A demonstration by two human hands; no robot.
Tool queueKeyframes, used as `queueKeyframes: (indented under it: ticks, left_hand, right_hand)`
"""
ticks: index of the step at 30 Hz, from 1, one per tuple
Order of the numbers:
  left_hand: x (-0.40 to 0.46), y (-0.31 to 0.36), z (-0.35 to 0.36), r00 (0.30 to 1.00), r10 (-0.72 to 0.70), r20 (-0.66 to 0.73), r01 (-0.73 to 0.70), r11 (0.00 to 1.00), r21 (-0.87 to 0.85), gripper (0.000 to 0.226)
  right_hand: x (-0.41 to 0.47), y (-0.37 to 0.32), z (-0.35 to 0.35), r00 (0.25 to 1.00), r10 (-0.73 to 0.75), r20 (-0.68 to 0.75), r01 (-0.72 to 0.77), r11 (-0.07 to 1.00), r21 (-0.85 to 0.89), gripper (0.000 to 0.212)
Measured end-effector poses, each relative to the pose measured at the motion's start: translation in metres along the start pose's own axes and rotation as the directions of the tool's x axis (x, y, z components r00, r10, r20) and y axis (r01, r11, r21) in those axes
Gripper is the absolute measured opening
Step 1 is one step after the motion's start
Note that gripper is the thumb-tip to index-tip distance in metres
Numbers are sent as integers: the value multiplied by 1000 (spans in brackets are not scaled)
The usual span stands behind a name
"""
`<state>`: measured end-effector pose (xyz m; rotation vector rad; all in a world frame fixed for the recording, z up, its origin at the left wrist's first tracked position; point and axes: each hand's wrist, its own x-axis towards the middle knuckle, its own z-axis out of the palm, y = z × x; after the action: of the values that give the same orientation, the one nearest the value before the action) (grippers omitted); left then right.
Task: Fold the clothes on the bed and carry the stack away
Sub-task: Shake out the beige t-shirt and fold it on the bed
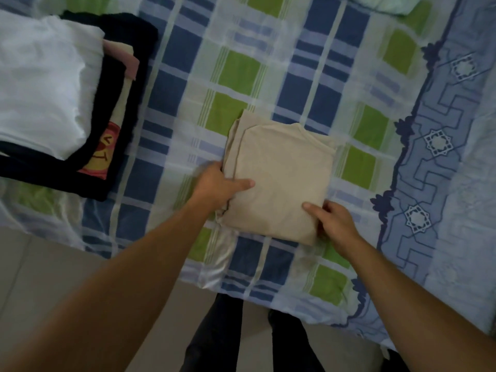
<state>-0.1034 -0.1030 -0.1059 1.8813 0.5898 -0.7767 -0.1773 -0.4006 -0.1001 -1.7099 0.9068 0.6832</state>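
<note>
A beige garment (281, 173), folded into a thick rectangle, lies in the middle of the bed on the checked sheet (316, 84). My left hand (218, 185) grips its left edge, thumb lying on top and fingers tucked under the cloth. My right hand (331, 218) holds the near right corner the same way, thumb on top. At the far left sits a stack of folded clothes (45, 84): a white piece on top, with black, cream and pink pieces beneath it.
The bed's near edge (241, 288) runs across the lower part of the view, with pale floor tiles (40, 277) below it at the left. My legs in dark trousers (214, 334) stand against the bed. A pale green cloth (386, 4) lies at the top edge.
</note>
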Motion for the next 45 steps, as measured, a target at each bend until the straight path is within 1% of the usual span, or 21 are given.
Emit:
queueKeyframes:
  ticks: [2,4,5,7,10,13,16,18,21,25,27,29,31,34,38,39,40,42,45]
  left_hand:
    - [6,-4,1,992,-57,109,63,997,-54,86]
    - [3,-10,1,973,-159,169,190,963,-192,81]
    - [1,-14,1,966,-182,186,227,939,-259,76]
    - [-7,-21,2,967,-175,188,230,914,-333,62]
    - [-25,-29,9,976,-163,146,205,914,-349,44]
    - [-55,-37,10,975,-183,128,215,919,-331,38]
    - [-96,-42,4,973,-203,111,228,924,-307,36]
    - [-128,-39,-4,966,-236,104,256,919,-298,38]
    - [-178,-31,-25,947,-288,141,320,875,-364,51]
    - [-236,-18,-60,926,-325,193,378,808,-452,51]
    - [-260,-12,-82,929,-317,192,370,786,-496,50]
    - [-277,-7,-110,931,-314,186,364,761,-537,47]
    - [-285,-1,-143,937,-311,161,347,756,-555,46]
    - [-281,10,-205,954,-268,132,294,766,-571,44]
    - [-246,36,-310,982,-169,88,188,786,-589,25]
    - [-232,45,-338,988,-139,71,154,799,-581,25]
    - [-217,54,-364,993,-104,51,114,814,-570,29]
    - [-184,72,-411,999,-37,18,41,834,-551,44]
    - [-131,83,-466,999,40,-35,-52,849,-526,50]
  right_hand:
    - [2,7,10,999,17,31,-18,999,31,59]
    - [3,11,18,999,39,-2,-38,995,97,58]
    - [2,13,21,999,38,-28,-34,993,116,57]
    - [-4,15,28,997,12,-73,-2,992,127,49]
    - [-23,19,34,989,-46,-138,65,989,132,27]
    - [-51,21,34,988,-57,-146,82,982,171,17]
    - [-84,21,24,996,-25,-91,43,980,197,13]
    - [-109,16,15,1000,-1,-17,5,975,221,16]
    - [-146,4,6,995,7,102,-27,980,196,13]
    - [-190,-23,8,984,8,181,-47,976,212,13]
    - [-208,-38,17,976,9,216,-65,965,254,18]
    - [-225,-55,32,967,9,255,-84,955,286,27]
    - [-239,-78,54,958,7,286,-98,947,306,32]
    - [-257,-125,97,945,-33,324,-85,936,343,25]
    - [-267,-205,164,939,-117,322,-18,922,386,20]
    - [-267,-226,181,939,-146,311,11,917,398,21]
    - [-266,-248,200,940,-172,293,39,911,411,20]
    - [-260,-285,235,940,-233,251,100,888,449,22]
    - [-239,-324,289,928,-316,196,189,854,485,32]
